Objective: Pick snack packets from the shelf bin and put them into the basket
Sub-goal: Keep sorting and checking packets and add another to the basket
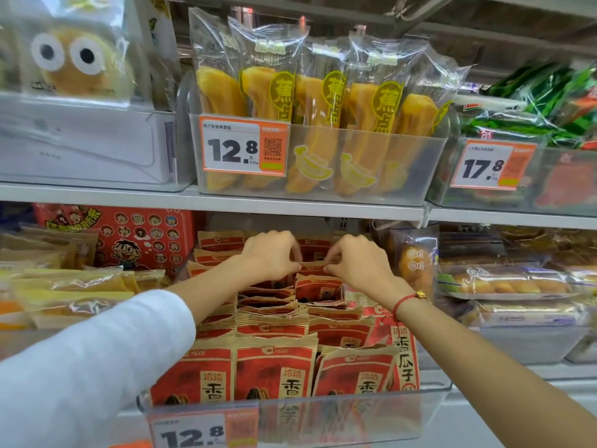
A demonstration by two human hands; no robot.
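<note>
Snack packet (315,264): red and tan, far end of clear shelf bin (355,412), 12 o'clock from the packed rows; left hand (269,255) pinches its top edge at 9 o'clock; right hand (357,261) pinches it at 3 o'clock; price label (189,434) on bin front.

The lower shelf (504,388) carries a clear bin (290,412) of red-and-tan snack packets (273,370) at six o'clock, while the upper shelf (226,202) bears a clear bin of banana cakes (310,169) at twelve o'clock.
</note>
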